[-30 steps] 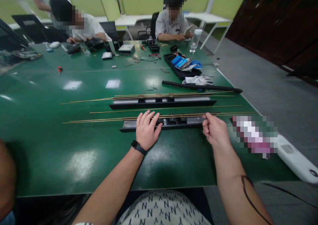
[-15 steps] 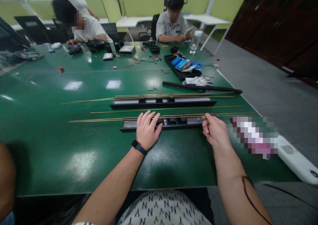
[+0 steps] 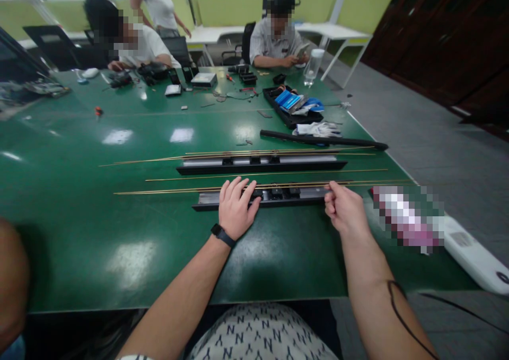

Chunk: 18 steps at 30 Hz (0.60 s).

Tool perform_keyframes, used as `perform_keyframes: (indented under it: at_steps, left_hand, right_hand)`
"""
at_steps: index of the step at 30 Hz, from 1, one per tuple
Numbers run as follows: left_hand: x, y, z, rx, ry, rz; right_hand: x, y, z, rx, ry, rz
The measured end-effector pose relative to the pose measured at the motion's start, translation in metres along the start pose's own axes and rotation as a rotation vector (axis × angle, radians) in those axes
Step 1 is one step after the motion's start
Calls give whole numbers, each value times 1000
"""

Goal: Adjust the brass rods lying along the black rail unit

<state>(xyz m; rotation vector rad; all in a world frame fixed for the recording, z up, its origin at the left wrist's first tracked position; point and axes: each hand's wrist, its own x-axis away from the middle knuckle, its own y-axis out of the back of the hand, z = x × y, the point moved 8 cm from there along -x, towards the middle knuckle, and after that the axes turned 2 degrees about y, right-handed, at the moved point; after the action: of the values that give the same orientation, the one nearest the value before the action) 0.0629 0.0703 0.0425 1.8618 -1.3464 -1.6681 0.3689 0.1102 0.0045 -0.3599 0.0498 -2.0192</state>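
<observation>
My left hand lies with its fingers stretched out over the near black channel and the thin brass rods above it. The channel has a pale lining and small black blocks in its middle part. At the channel's right end my right hand is closed in a pinch on a thin brass rod. Several such rods lie along the channel, with ends sticking out on both sides. Behind them a single rod rests on the table, and a second black channel bears more rods.
Farther back on the green table are a black foam tube, white gloves and a black tray with blue packets. A white device lies at the right. Two people sit across the table; another stands behind.
The left end of the near rods has slid slightly to the right. My hands have hardly moved. In the background the standing person has moved to the right.
</observation>
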Motion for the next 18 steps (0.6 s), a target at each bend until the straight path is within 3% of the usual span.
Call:
perform_keyframes:
  at_steps: [3, 9, 15, 18]
  left_hand:
    - [-1, 2, -2, -7, -9, -8]
    - [-1, 1, -1, -5, -9, -7]
    - [0, 0, -1, 3, -5, -2]
    - [0, 0, 0, -2, -7, -2]
  right_hand:
    - [-1, 1, -1, 16, -5, -9]
    - [2, -10, -7, 29, -47, 106]
    - [-2, 2, 0, 0, 19, -8]
    - [-2, -1, -4, 1, -5, 25]
